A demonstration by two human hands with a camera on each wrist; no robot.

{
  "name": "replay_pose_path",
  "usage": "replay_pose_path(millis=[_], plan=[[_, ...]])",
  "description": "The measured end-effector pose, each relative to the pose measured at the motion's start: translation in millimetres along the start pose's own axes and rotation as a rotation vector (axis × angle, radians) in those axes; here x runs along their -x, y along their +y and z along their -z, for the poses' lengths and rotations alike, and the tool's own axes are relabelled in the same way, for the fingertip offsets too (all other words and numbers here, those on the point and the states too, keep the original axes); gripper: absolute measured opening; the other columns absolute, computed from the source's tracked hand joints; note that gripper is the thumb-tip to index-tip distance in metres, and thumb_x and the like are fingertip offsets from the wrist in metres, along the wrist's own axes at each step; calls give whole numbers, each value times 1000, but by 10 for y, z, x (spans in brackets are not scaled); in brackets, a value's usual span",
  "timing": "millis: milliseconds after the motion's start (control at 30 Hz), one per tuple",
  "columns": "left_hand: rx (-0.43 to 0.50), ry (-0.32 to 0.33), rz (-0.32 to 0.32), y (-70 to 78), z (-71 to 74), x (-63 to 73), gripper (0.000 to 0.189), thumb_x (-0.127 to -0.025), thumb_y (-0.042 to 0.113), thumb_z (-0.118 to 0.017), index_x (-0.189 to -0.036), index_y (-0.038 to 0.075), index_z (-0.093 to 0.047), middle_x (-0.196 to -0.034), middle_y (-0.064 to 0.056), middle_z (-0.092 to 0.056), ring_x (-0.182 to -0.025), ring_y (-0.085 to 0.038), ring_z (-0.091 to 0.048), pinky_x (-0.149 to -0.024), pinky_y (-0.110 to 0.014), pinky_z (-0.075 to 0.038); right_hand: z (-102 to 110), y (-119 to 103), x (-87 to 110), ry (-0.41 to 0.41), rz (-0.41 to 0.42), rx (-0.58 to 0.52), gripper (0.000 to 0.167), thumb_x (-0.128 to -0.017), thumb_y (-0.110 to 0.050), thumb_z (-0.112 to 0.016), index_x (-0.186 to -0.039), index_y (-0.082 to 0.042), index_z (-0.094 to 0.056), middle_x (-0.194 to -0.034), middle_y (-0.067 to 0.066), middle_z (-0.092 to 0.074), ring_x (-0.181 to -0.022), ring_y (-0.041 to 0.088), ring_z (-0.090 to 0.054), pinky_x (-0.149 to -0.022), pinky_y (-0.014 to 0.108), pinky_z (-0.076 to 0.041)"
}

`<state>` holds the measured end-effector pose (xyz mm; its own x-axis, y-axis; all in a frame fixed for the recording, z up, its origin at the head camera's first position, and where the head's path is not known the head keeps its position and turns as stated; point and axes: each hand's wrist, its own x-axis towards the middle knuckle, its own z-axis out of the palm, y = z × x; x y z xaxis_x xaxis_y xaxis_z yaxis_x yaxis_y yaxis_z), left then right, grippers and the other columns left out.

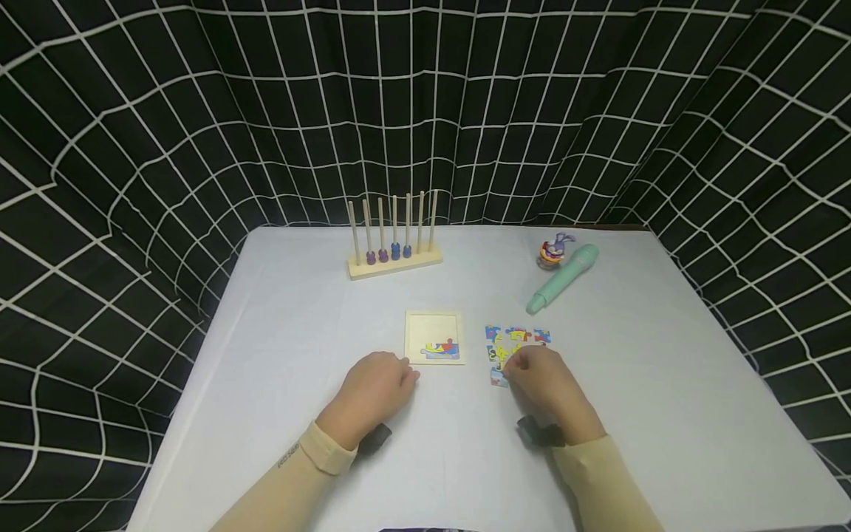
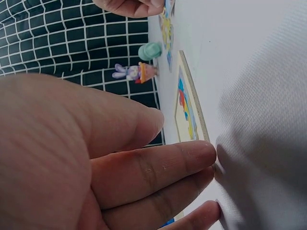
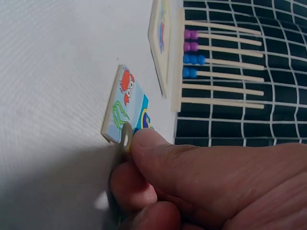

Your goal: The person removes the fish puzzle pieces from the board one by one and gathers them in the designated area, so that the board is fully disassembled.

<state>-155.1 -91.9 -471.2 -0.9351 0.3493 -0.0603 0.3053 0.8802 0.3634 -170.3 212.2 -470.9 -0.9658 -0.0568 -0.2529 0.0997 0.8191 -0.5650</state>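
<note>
My right hand [image 1: 541, 377] pinches a jigsaw puzzle piece [image 3: 127, 136] between thumb and forefinger; most of it is hidden by the fingers. Beside it on the table lies a puzzle piece with a red crab and green seaweed [image 3: 129, 98]. Several other loose pieces [image 1: 518, 334] are spread just beyond that hand. To the left is a square wooden puzzle tray [image 1: 425, 322], with joined pieces [image 1: 442, 350] in its lower right corner. My left hand [image 1: 375, 388] rests at the tray's near left corner, its fingers [image 2: 158, 167] fairly straight and holding nothing.
A wooden bead counter with upright pegs [image 1: 395, 264] stands at the back, carrying purple and blue beads. At the back right are a mint green toy microphone [image 1: 564, 279] and a small purple rabbit figure [image 1: 553, 251]. Black gridded cloth [image 1: 412, 111] hangs around the white table [image 1: 299, 310].
</note>
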Motion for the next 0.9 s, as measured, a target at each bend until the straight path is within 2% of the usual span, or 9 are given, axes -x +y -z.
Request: replay_pose_path(millis=[267, 467, 600, 733, 900], plan=[[12, 16, 4, -2, -1, 16, 42, -107, 27, -66, -67, 17, -60, -64, 0, -50, -65, -16, -45, -63, -32, -43, -74, -41, 23, 30, -22, 21, 12, -97, -10, -66, -87, -9, -72, -90, 5, -70, -80, 21, -58, -70, 32, -46], [5, 12, 4, 0, -12, 6, 38, -108, 29, -66, -72, 16, -66, -65, 1, -51, -66, -16, -46, -64, -32, -43, -82, -81, 40, 53, -5, 55, 11, -97, -9, -67, -87, -9, -71, -87, 4, -68, -81, 22, -58, -70, 32, -46], [2, 10, 2, -2, -20, 1, 36, -108, 30, -65, -76, 14, -69, -66, 2, -52, -67, -17, -47, -66, -32, -44, -64, -235, 17, 76, 64, 53, 10, -98, -8, -68, -88, -11, -72, -84, 2, -69, -77, 20, -58, -69, 31, -48], [2, 9, 3, -1, -18, 7, 37, -108, 30, -65, -73, 16, -66, -66, 1, -52, -67, -17, -47, -66, -33, -45, -86, -525, -76, 57, 147, 40, 4, -99, -7, -72, -100, -9, -75, -87, 3, -70, -74, 18, -60, -67, 32, -50], [0, 9, 0, 2, -8, 4, 35, -108, 29, -65, -77, 13, -70, -67, 1, -54, -67, -17, -48, -66, -33, -46, -220, -857, -253, 10, 280, 118, 22, -98, -10, -79, -120, -7, -78, -103, 6, -71, -90, 21, -64, -83, 39, -58]])
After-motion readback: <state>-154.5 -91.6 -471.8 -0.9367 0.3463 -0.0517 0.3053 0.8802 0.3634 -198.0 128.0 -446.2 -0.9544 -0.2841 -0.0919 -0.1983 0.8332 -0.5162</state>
